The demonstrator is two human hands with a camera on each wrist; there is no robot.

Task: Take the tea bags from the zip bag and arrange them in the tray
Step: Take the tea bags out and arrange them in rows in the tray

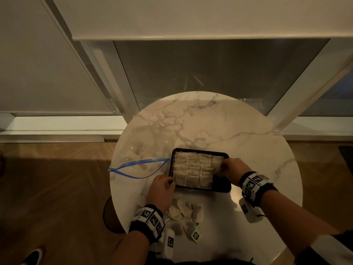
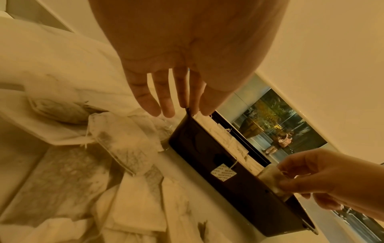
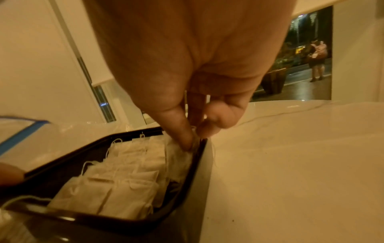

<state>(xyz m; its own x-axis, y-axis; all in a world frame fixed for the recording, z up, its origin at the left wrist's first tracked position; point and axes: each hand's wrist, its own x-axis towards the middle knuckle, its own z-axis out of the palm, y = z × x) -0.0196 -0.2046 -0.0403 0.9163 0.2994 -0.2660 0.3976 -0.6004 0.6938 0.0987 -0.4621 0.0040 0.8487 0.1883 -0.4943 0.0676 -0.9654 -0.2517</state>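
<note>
Item 1. Loose tea bags (image 1: pixel 184 213): a heap at the near edge of the round marble table (image 1: pixel 238 131), between the two forearms; several overlap, and one green-edged paper tag (image 1: pixel 195 235) lies at the heap's near side. In the left wrist view the same heap fills the lower left, crumpled and part shadowed.

Item 2. Left hand (image 1: pixel 161 189): rests at the near-left corner of the tray; fingers (image 2: pixel 145 98) straight and slightly spread, tips at the tray's corner rim, holding nothing.

Item 3. Black tray (image 1: pixel 221 188): rectangular, flat on the table just beyond the heap. Rows of tea bags (image 1: pixel 193 171) fill its left and middle parts, overlapping like tiles; the near-right part shows bare black floor. One string with a white square tag (image 2: pixel 223 172) hangs over the near wall.

Item 4. Right hand (image 1: pixel 232 170): over the tray's right side, thumb and fingers (image 3: pixel 178 131) pinching one tea bag (image 2: pixel 271 177) against the inner right wall, at the right end of the rows.

Item 5. Zip bag (image 1: pixel 141 165): clear plastic with blue seal strip, lying on the table just left of the tray, mouth gaping open toward the near side; a few pale tea bags show faintly inside.

Item 6. Background: white window frame and dark glass beyond the table; wooden floor below.
</note>
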